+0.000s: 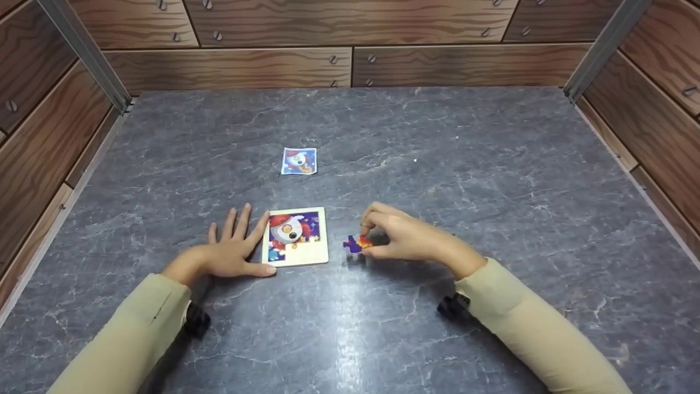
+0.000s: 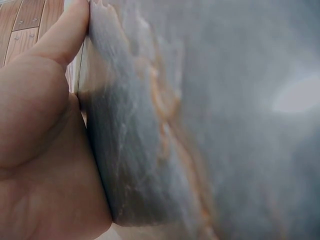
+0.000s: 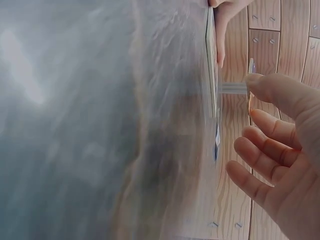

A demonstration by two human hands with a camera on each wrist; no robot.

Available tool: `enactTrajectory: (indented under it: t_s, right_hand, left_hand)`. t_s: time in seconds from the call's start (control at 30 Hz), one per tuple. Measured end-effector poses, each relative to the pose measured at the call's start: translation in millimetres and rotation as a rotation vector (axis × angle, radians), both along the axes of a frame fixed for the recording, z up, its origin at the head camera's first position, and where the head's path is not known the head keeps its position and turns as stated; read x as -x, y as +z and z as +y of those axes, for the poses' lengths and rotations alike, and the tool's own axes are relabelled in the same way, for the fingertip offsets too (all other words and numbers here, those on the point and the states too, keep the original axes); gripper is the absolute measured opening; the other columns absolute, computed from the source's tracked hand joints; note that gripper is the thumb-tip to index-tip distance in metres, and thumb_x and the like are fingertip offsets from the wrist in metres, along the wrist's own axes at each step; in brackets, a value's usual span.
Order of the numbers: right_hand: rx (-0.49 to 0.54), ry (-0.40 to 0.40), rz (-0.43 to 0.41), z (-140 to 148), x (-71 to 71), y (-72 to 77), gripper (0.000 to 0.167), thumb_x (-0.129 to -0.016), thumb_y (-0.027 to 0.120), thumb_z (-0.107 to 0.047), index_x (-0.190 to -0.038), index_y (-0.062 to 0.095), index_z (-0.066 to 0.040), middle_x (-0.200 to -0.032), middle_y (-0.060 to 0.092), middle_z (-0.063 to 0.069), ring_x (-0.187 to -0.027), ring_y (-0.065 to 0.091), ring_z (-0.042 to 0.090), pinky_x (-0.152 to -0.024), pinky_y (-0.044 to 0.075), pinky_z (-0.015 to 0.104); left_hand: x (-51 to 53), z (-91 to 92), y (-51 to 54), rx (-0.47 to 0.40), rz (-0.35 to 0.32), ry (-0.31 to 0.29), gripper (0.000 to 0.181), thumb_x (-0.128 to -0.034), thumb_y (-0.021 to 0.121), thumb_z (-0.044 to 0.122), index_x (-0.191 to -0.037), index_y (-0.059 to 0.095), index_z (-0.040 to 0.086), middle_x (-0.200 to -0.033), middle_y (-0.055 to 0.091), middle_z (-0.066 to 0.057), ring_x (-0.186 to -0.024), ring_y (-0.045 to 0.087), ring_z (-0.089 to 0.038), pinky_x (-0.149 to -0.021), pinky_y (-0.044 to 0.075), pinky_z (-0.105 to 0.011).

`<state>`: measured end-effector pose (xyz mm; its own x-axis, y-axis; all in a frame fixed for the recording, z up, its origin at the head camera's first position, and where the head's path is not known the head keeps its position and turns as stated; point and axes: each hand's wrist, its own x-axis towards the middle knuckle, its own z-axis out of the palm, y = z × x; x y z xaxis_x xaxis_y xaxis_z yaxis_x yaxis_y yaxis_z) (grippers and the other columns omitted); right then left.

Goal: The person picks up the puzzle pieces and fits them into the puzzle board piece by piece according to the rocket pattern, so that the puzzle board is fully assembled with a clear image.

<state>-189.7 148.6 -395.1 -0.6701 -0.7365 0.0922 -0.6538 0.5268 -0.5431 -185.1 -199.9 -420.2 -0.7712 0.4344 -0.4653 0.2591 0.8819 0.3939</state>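
Observation:
A jigsaw puzzle board point(image 1: 306, 254) with a cream frame lies flat on the table, its picture showing a white and red cartoon character on purple. Its lower right part is bare cream backing. My left hand point(image 1: 232, 254) lies spread on the table, with index finger and thumb touching the board's left side. Just right of the board, my right hand point(image 1: 402, 235) pinches a purple and orange puzzle piece point(image 1: 354, 244) between thumb and fingers. In the right wrist view the puzzle piece point(image 3: 251, 67) appears edge-on, held above the tabletop.
A small printed picture card point(image 1: 299, 161) of the same character lies beyond the board. The grey marbled table point(image 1: 465, 180) is bordered by wood-patterned walls point(image 1: 229, 68) at the back and both sides. Tiny white specks dot the tabletop right of the card.

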Motion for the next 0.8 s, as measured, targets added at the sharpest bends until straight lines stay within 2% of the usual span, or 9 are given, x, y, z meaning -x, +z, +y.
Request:
enactTrajectory:
  t_s: [0.47,0.8]
  right_hand:
    - [0.018,0.038,0.022,-36.6,2.0,3.0,0.026,-0.078,0.075,-0.019,-0.095,0.061,-0.006,-0.106,0.053,0.001,-0.099,0.053,0.015,-0.088,0.044,0.027]
    - [-0.009,0.051,-0.009,-62.0,3.9,4.6,0.027,-0.078,0.074,-0.021,-0.095,0.060,-0.004,-0.102,0.050,0.000,-0.098,0.052,0.018,-0.087,0.043,0.025]
  left_hand:
    - [-0.2,-0.3,1.4,0.013,-0.002,-0.008,0.110,-0.0776,0.050,0.073,-0.148,-0.017,0.020,-0.146,-0.033,-0.018,-0.130,-0.032,-0.039,-0.095,-0.018,-0.066]
    - [-1.4,0.0,2.0,0.022,0.004,-0.003,0.112,-0.0764,0.050,0.074,-0.148,-0.017,0.021,-0.146,-0.032,-0.019,-0.130,-0.031,-0.040,-0.095,-0.017,-0.066]
